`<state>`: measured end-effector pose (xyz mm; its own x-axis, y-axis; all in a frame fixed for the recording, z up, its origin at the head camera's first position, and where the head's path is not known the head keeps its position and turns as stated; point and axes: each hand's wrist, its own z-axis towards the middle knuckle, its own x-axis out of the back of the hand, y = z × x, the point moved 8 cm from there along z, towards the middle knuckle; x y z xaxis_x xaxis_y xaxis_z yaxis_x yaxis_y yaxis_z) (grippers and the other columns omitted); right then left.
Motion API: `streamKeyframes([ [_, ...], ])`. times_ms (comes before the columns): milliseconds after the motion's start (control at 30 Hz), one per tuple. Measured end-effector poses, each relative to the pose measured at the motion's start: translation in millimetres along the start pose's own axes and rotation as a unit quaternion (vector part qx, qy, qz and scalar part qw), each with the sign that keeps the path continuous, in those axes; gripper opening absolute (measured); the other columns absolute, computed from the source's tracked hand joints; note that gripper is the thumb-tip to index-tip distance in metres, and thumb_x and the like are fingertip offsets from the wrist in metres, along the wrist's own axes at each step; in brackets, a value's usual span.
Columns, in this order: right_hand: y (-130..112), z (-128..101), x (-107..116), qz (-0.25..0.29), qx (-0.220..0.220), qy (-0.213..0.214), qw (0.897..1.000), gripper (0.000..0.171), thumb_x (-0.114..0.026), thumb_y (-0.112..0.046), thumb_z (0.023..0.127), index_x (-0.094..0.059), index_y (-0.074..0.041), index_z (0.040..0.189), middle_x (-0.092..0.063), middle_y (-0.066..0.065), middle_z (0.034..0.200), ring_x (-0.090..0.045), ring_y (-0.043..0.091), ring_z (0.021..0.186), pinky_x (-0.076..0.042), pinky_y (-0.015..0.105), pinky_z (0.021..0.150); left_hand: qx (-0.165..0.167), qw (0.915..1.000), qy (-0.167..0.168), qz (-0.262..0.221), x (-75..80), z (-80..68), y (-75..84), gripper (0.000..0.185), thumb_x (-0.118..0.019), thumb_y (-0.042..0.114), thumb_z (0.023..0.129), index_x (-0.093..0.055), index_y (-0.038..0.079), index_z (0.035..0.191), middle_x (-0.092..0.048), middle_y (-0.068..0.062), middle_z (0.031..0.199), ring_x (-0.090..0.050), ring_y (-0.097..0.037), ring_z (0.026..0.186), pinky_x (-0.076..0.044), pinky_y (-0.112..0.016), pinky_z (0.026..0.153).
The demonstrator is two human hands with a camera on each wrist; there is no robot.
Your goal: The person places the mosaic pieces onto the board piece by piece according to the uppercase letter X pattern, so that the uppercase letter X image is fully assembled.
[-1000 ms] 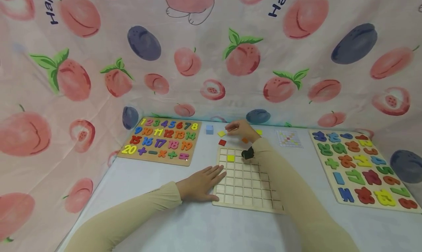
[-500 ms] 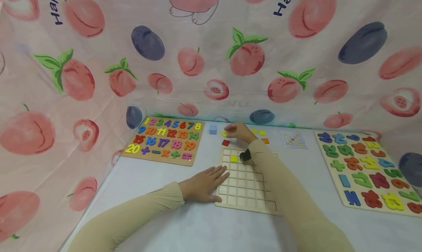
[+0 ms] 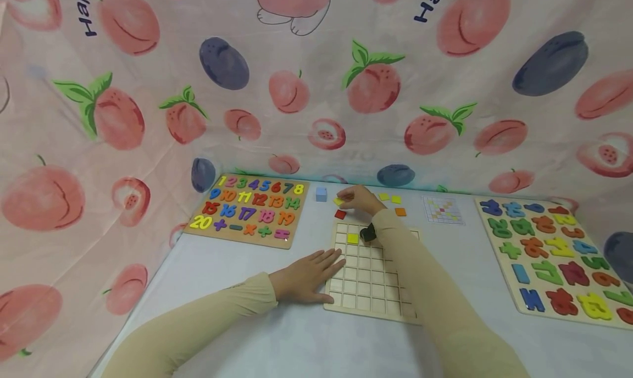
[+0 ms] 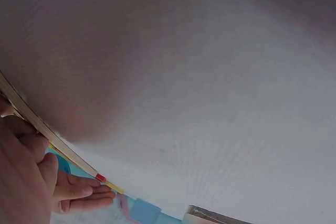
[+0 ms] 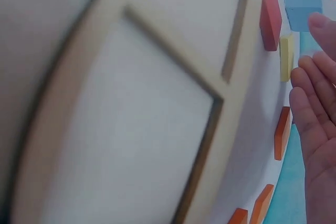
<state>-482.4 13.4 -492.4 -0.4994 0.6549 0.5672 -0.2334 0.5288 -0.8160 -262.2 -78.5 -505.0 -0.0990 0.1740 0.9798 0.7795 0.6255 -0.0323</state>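
My left hand point(image 3: 307, 276) lies flat with spread fingers over the left edge of a wooden grid board point(image 3: 363, 290). One yellow square tile point(image 3: 353, 238) sits in a cell near the board's top left. Beyond the board, my right hand point(image 3: 361, 199) reaches to a loose yellow tile point(image 3: 338, 201), fingertips right at it. In the right wrist view, its loosely extended fingers point(image 5: 310, 90) are beside that tile point(image 5: 286, 57), not curled round it. A red tile point(image 3: 340, 214) lies just in front of this hand. The right sleeve hides part of the board.
A blue cube point(image 3: 321, 194) stands behind the red tile. More yellow tiles point(image 3: 396, 199) and an orange tile point(image 3: 400, 212) lie right of the hand, near a printed grid card point(image 3: 442, 210). Number boards flank the work, one left point(image 3: 237, 238), one right point(image 3: 549, 268).
My right hand has lowered slightly, bringing its fingertips to the loose yellow tile. The left hand stays on the board's edge. The head view has shifted a little.
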Motion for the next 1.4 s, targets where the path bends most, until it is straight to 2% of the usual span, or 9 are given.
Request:
streamKeyframes([
  [167,1.0,-0.9,1.9,-0.032,0.014,-0.008,0.999,0.041,-0.068,-0.01,0.085,-0.06,0.0,0.124,-0.06,0.018,0.127,-0.056,0.031,0.12,-0.045,0.041,0.102,-0.001,1.0,0.0,-0.001,0.1,0.3,0.5,0.087,-0.036,0.066,0.09,-0.008,0.011,0.152,-0.008,-0.011,0.16,-0.011,-0.024,0.148,-0.015,-0.036,0.12],
  [400,2.7,-4.9,4.2,-0.063,0.008,-0.008,0.998,0.034,-0.068,-0.008,0.084,-0.064,0.0,0.117,-0.065,0.017,0.12,-0.061,0.03,0.113,-0.049,0.039,0.098,0.004,1.0,-0.008,0.002,1.2,-0.7,1.0,0.088,-0.037,0.066,0.09,-0.009,0.012,0.152,-0.008,-0.01,0.16,-0.01,-0.023,0.148,-0.015,-0.036,0.12],
  [500,-1.3,-5.7,4.2,-0.067,0.005,-0.001,0.998,0.032,-0.069,-0.007,0.084,-0.066,0.0,0.115,-0.066,0.018,0.117,-0.062,0.03,0.11,-0.05,0.04,0.096,0.008,0.9999,-0.011,0.004,1.2,-1.4,0.6,0.087,-0.036,0.066,0.09,-0.008,0.012,0.152,-0.007,-0.01,0.16,-0.01,-0.022,0.148,-0.014,-0.035,0.12],
  [633,-6.2,-6.5,3.4,-0.068,-0.003,0.009,0.998,0.036,-0.068,-0.005,0.083,-0.064,0.001,0.118,-0.064,0.018,0.12,-0.06,0.03,0.112,-0.049,0.04,0.098,0.007,0.9999,-0.009,0.004,2.9,-2.0,0.8,0.087,-0.036,0.066,0.09,-0.009,0.012,0.152,-0.008,-0.01,0.16,-0.01,-0.022,0.148,-0.014,-0.035,0.12],
  [767,-6.6,-5.2,0.1,-0.059,-0.003,0.003,0.998,0.039,-0.068,-0.003,0.084,-0.061,0.001,0.122,-0.061,0.019,0.125,-0.057,0.031,0.117,-0.047,0.04,0.101,0.002,1.0,-0.005,0.001,4.2,-2.3,1.5,0.086,-0.036,0.065,0.091,-0.009,0.011,0.152,-0.008,-0.011,0.16,-0.011,-0.023,0.148,-0.015,-0.035,0.12],
  [900,-3.3,-2.9,-1.2,-0.063,-0.011,0.001,0.998,0.036,-0.069,-0.002,0.083,-0.064,0.0,0.118,-0.063,0.018,0.122,-0.058,0.03,0.115,-0.047,0.04,0.1,0.0,1.0,-0.002,-0.003,3.9,-2.5,1.8,0.087,-0.036,0.065,0.091,-0.009,0.011,0.152,-0.009,-0.011,0.159,-0.011,-0.024,0.148,-0.015,-0.035,0.12],
  [1133,-2.3,-3.5,1.2,-0.099,-0.02,0.024,0.995,0.028,-0.071,-0.002,0.08,-0.07,-0.002,0.108,-0.068,0.015,0.111,-0.061,0.028,0.104,-0.05,0.04,0.095,0.001,1.0,-0.002,0.005,4.5,-2.9,2.3,0.086,-0.035,0.066,0.091,-0.01,0.011,0.152,-0.01,-0.011,0.159,-0.012,-0.023,0.148,-0.015,-0.035,0.12],
  [1400,-4.6,-6.1,3.8,-0.117,-0.004,0.039,0.992,0.025,-0.072,-0.002,0.08,-0.071,-0.002,0.104,-0.069,0.015,0.106,-0.062,0.027,0.099,-0.051,0.04,0.092,0.0,1.0,-0.002,0.004,6.1,-3.7,3.1,0.086,-0.035,0.065,0.091,-0.01,0.011,0.152,-0.01,-0.011,0.159,-0.012,-0.023,0.147,-0.015,-0.035,0.12],
])
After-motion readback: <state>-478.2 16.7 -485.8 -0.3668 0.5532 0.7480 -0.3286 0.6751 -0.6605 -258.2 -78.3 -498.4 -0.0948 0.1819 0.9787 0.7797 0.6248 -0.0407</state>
